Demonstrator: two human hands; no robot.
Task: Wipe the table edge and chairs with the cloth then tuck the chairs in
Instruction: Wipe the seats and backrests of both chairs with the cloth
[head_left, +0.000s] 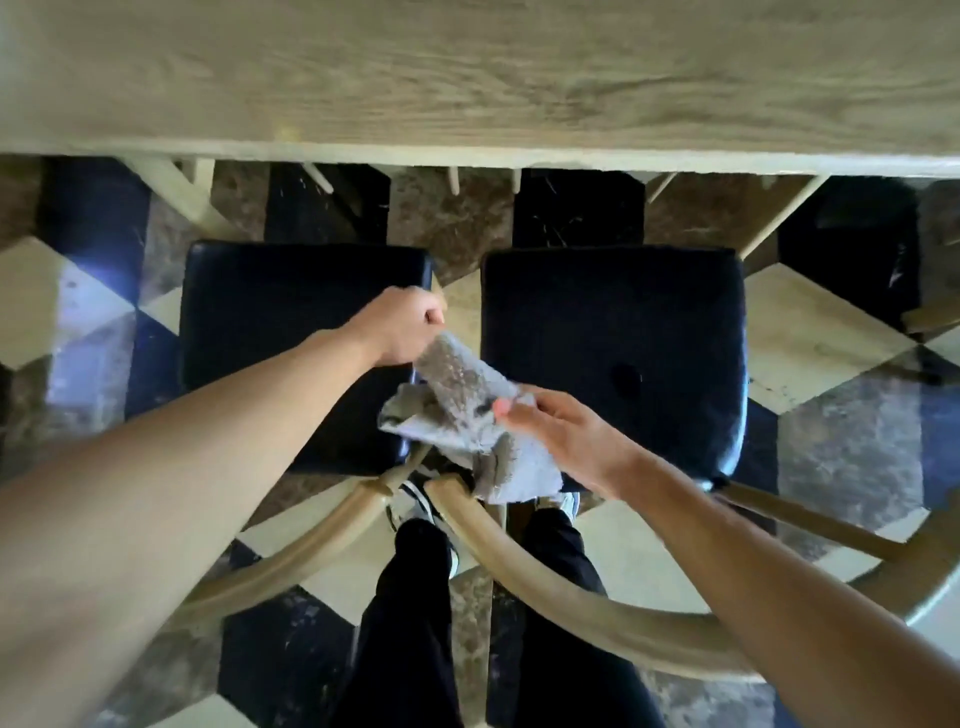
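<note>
A grey cloth (457, 410) hangs stretched between both hands, above the gap between two chairs. My left hand (400, 327) pinches its upper corner over the right edge of the left chair's black seat (280, 322). My right hand (561, 436) grips the cloth's lower part near the right chair's black seat (623, 332). Both chairs stand pulled out from the light wooden table, whose edge (467, 156) runs across the top of the view. Curved wooden backrests (519, 561) arc below the seats.
My legs in black trousers (415, 623) and my shoes stand between the two backrests. The floor (810, 338) is a checkered pattern of black, cream and brown tiles. Pale table legs (187, 197) show under the tabletop.
</note>
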